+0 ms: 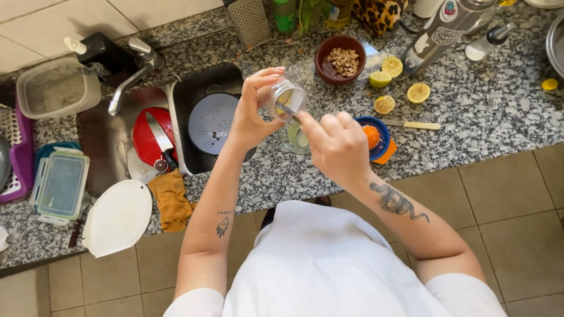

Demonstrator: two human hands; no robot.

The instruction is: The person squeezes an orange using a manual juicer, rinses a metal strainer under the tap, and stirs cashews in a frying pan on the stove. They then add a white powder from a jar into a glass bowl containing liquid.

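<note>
My left hand (254,108) grips a small clear glass jar (284,100), tipped on its side above the granite counter (482,111). My right hand (336,144) is closed on a thin metal utensil (289,110) whose tip reaches into the jar's mouth. Below the jar stands a clear glass (295,138) with pale greenish liquid. Just right of my right hand sits a blue citrus juicer (376,136) with an orange piece in it.
Several cut lemon halves (418,93) and a knife (414,124) lie on the counter. A brown bowl (341,58) holds nuts. The sink (200,117) holds a colander, a red board and a knife. A white lid (117,217) and an orange cloth (171,199) lie near the front edge.
</note>
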